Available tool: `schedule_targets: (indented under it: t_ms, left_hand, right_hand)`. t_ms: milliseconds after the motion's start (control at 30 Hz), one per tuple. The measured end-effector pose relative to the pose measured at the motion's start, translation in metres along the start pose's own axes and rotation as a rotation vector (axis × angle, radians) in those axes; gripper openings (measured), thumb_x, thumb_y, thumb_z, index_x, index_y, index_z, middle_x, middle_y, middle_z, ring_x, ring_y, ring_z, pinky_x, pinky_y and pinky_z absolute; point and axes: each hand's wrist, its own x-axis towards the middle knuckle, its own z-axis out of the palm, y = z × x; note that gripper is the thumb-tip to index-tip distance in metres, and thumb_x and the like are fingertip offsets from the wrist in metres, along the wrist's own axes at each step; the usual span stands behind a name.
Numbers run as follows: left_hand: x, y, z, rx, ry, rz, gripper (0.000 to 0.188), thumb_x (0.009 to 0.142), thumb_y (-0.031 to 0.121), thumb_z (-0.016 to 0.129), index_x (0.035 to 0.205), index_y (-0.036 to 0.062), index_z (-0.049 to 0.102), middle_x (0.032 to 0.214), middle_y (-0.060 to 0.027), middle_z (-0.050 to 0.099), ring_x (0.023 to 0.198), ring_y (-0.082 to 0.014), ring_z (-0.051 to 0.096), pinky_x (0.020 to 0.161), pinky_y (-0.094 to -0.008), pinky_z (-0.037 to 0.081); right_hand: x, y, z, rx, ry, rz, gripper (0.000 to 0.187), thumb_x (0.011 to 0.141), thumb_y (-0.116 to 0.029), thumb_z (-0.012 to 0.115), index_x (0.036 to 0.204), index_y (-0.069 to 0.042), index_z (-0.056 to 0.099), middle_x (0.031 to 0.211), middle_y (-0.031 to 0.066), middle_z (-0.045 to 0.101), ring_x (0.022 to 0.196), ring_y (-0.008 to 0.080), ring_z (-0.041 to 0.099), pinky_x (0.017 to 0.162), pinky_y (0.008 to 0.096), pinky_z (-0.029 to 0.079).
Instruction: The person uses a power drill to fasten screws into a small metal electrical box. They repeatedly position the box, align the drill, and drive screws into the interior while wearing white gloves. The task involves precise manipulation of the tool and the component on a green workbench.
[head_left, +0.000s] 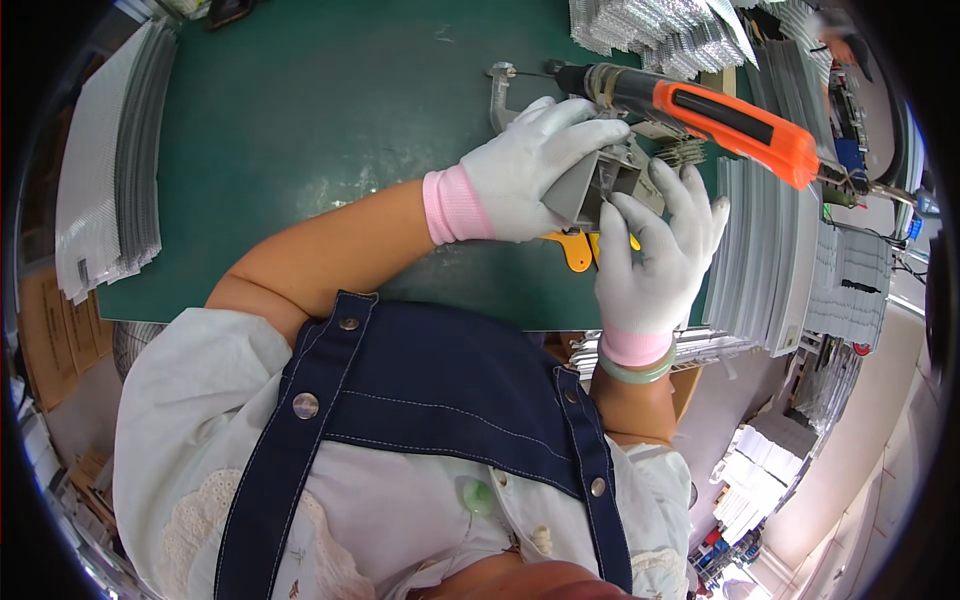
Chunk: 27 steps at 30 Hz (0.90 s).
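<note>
In a white glove with a pink cuff, my left hand [540, 165] is closed around a grey box-shaped part [577, 190]. The part's open end faces right, and its inside has thin walls. My right hand [660, 240], gloved the same way, has thumb and index finger pinched together at that open end. The other fingers are spread. Whatever sits between the pinched fingertips is too small to make out. Just above both hands lies an orange and black electric screwdriver [735, 125], its tip pointing left. Yellow tool handles [575, 250] show under the part.
The green tabletop [300, 110] carries a stack of silver-grey panels [120, 150] at the left. More grey strips [755, 250] stand at the right, and ribbed silver pieces [650, 40] lie at the back. A metal bracket [500, 95] rises behind my left hand.
</note>
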Motion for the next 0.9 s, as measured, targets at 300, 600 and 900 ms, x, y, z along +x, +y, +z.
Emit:
schedule_targets:
  t_ms: [300,600,900]
  left_hand:
    - [-0.001,-0.001,0.0,-0.032,0.012,0.013,0.092,0.07,0.019,0.091,0.147,0.0059,0.041,0.133,-0.0215,0.053,0.115,-0.0424,0.056,0.101,-0.0482,0.048]
    - [-0.001,0.0,-0.003,-0.003,-0.024,-0.013,0.09,0.072,0.018,0.091,0.146,0.0053,0.042,0.135,-0.0214,0.052,0.118,-0.0428,0.055,0.103,-0.0484,0.047]
    - [-0.001,0.0,-0.002,-0.032,-0.003,-0.001,0.093,0.071,0.018,0.092,0.148,0.0072,0.041,0.137,-0.0217,0.051,0.119,-0.0429,0.055,0.103,-0.0487,0.047]
  right_hand:
    - [-0.043,-0.017,0.002,0.14,-0.153,0.08,0.049,0.09,-0.014,0.064,0.136,0.003,0.057,0.145,0.027,0.051,0.137,0.048,0.046,0.117,0.0664,0.024]
    - [-0.046,-0.015,0.008,0.553,-0.143,0.253,0.045,0.097,-0.011,0.059,0.139,0.006,0.058,0.15,0.0298,0.049,0.142,0.0462,0.045,0.119,0.0493,0.034]
    - [-0.042,-0.01,0.006,0.73,0.055,0.508,0.031,0.093,-0.006,0.068,0.124,0.002,0.071,0.139,0.026,0.061,0.134,0.0355,0.057,0.113,0.042,0.042]
